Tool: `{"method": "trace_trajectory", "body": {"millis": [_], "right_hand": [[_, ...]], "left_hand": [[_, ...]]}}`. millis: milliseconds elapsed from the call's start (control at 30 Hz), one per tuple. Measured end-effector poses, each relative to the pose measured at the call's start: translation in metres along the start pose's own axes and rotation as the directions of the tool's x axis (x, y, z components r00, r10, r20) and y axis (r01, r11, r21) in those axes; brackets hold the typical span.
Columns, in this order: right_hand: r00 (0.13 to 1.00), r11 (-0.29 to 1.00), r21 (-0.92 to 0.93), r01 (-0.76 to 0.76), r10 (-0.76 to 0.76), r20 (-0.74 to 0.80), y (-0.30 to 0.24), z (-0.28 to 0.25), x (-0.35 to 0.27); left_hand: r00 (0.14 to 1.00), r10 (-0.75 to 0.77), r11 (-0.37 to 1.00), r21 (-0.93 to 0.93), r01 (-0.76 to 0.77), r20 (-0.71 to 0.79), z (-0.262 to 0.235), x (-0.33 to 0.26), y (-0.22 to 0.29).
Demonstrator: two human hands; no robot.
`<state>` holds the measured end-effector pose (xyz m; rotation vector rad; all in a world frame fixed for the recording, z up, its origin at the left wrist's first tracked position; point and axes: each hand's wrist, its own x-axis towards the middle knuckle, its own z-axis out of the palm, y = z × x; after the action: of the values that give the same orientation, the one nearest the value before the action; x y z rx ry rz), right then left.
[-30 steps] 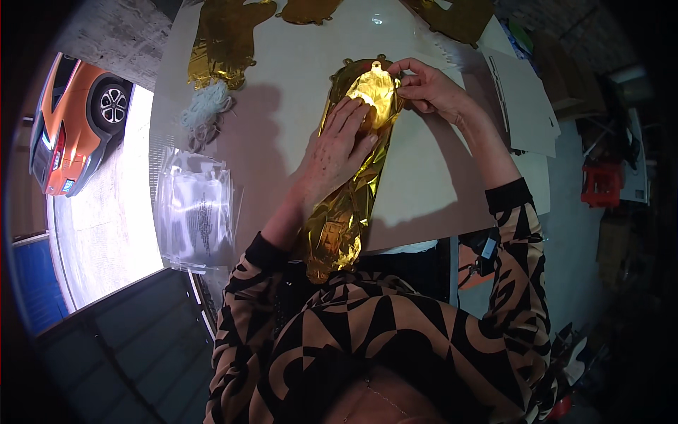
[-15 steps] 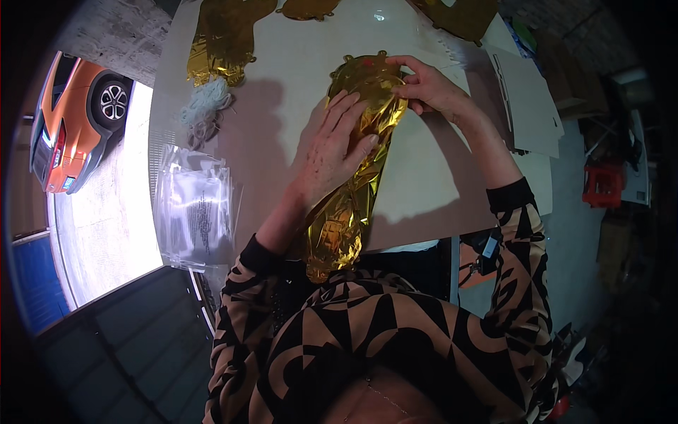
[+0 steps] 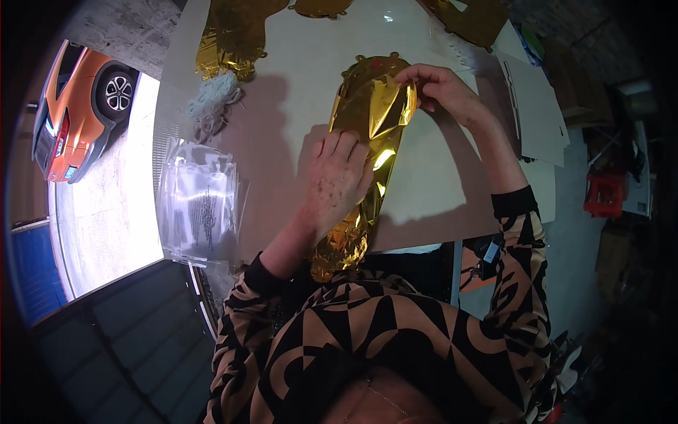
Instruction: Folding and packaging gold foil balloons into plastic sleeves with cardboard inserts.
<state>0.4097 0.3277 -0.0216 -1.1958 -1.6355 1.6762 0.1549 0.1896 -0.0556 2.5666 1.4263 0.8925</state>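
Observation:
A flat gold foil balloon [image 3: 358, 94] with small tabs on its far rim lies lengthwise before me. Its crinkled near end hangs at the table's front edge, by my body. The fingers of my left hand [image 3: 335, 177] are curled in and closed on the middle of the foil. At the upper right edge, my right hand [image 3: 448, 95] pinches a flap of the foil between thumb and forefinger, folding it up into a bright crease. Part of the balloon is hidden under my left hand.
More gold foil balloons [image 3: 233, 39] lie at the far left and a gold piece [image 3: 477, 21] at the far right of the table [image 3: 438, 191]. Pale string [image 3: 212, 99] and clear plastic bags [image 3: 198, 205] are on the left. White sheets [image 3: 533, 106] lie on the right.
My left hand has slid nearer to me along the foil, and its flat fingers have curled in. The right hand has pulled up a flap of foil. My view has shifted slightly.

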Motion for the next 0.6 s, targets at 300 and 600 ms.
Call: {"method": "trace_trajectory", "body": {"millis": [300,600], "right_hand": [[0.999,0.999,-0.016,0.039,-0.039,0.028,0.002,0.006,0.006],[0.998,0.996,-0.081,-0.023,0.028,0.056,-0.006,0.011,0.014]], "left_hand": [[0.995,-0.08,0.996,-0.028,0.079,-0.062,0.0,0.004,0.001],[0.995,-0.076,0.996,0.04,0.078,-0.059,0.005,0.019,0.001]]}}
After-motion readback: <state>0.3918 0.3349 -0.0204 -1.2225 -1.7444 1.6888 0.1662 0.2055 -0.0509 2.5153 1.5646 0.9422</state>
